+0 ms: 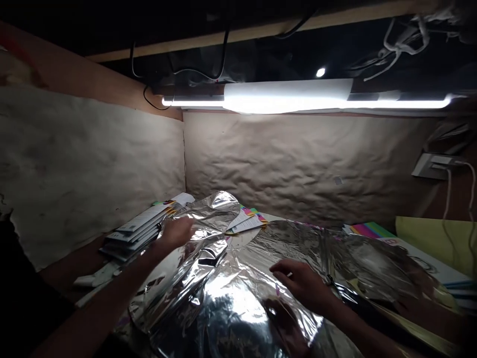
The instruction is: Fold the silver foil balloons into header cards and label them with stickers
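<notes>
Shiny silver plastic film (pixel 238 293) spreads in creases over the work surface in front of me. My left hand (pixel 178 232) is over its far left part, beside a stack of printed cards or booklets; its fingers are smeared by motion, so their grip is unclear. Low over the film on the right is my right hand (pixel 296 278), fingers bent, a gap showing between thumb and fingers and nothing visible in them. Printed cards with colourful edges (pixel 248 222) lie at the far side, partly covered by the film.
The stack of printed pieces (pixel 137 231) leans near the left wall. Colourful sheets (pixel 372 229) and yellow paper (pixel 432 238) lie at the right. A lit tube lamp (pixel 286 102) hangs above the back wall. White cables run from a socket (pixel 434 165) at right.
</notes>
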